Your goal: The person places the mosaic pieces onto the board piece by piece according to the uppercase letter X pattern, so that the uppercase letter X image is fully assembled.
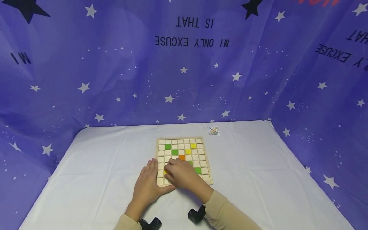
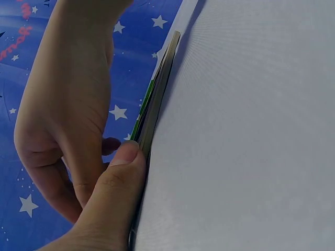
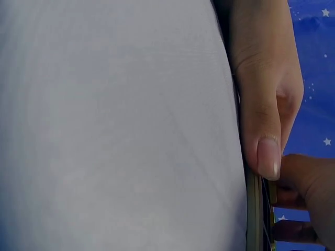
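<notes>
A square wooden grid board (image 1: 208,159) lies on the white cloth, filled with pale square tiles and several coloured ones. My left hand (image 1: 146,185) braces it, with straight fingers along its left side and the thumb against its near edge. Over the lower left part, my right hand (image 1: 186,175) pinches a yellow tile (image 1: 165,172) between thumb and fingers, low over the board. Farther up are a green tile (image 1: 168,146), an orange tile (image 1: 181,157) and another yellow tile (image 1: 193,145). The right hand hides some of the tiles beneath it.
A small card (image 1: 213,130) with a coloured dot pattern lies beyond the board's far right corner. White cloth (image 1: 253,185) covers the table. A purple star-printed curtain (image 1: 184,83) hangs behind it. Black wrist devices (image 1: 196,215) show beneath the forearms.
</notes>
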Available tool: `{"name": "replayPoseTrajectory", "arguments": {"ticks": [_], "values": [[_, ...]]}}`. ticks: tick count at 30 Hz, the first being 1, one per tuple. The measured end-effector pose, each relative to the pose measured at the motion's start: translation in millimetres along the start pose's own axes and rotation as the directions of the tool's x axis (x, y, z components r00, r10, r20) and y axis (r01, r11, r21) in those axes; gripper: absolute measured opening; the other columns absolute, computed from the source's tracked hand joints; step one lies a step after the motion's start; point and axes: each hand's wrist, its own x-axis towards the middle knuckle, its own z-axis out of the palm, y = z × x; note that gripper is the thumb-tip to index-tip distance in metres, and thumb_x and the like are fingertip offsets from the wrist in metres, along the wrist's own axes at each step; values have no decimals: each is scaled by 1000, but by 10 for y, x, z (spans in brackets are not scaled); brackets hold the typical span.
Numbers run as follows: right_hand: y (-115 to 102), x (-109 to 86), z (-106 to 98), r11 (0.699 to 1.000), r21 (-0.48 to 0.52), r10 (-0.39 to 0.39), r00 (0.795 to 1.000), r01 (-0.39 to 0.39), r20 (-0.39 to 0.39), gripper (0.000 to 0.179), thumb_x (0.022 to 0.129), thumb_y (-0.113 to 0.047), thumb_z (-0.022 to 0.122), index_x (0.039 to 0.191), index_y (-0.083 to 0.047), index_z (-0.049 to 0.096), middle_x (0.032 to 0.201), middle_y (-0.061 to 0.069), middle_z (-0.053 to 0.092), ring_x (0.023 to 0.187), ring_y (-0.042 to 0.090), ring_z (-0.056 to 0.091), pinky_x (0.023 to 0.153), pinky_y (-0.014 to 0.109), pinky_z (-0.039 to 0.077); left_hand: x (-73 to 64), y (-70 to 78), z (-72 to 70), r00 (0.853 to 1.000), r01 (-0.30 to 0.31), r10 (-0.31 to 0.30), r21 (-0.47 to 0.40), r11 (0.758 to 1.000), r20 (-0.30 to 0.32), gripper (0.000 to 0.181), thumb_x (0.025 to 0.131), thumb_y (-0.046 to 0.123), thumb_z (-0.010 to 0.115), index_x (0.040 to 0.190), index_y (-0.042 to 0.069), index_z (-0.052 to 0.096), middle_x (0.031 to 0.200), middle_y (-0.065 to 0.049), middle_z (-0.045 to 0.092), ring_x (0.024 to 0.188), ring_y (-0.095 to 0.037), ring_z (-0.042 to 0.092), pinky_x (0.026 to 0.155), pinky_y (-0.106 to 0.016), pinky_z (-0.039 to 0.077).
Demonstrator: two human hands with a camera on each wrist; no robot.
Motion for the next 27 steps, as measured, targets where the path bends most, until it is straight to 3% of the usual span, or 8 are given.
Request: {"name": "replayPoseTrajectory", "arguments": {"ticks": [9, 18, 27], "values": [[-11, 0, 22, 1000, 25, -9, 1000, 9, -10, 18, 91, -34, 72, 104, -23, 76, 97, -9, 66, 84, 7, 59, 67, 19, 51, -11, -5, 3, 1000, 5, -5, -7, 1000, -3, 137, 63, 91, 60, 153, -6, 25, 162, -20, 26, 152, -36, 23, 123, -55, 24], [0, 1, 53, 997, 79, 11, 1000, -10, -6, 17, 90, -33, 74, 103, -23, 77, 85, -10, 59, 74, 4, 49, 59, 14, 39, -11, -10, 18, 1000, -7, 7, -7, 1000, -19, 137, 63, 92, 58, 153, -7, 27, 161, -21, 28, 151, -36, 25, 122, -55, 26], [5, -7, 47, 997, 82, -9, 1000, 11, -26, 12, 90, -30, 73, 98, -23, 78, 83, -11, 58, 72, 3, 48, 58, 13, 37, 10, -12, 23, 1000, -11, 11, -2, 1000, -16, 136, 63, 90, 61, 153, -7, 27, 161, -21, 27, 151, -37, 24, 123, -54, 25]]}}
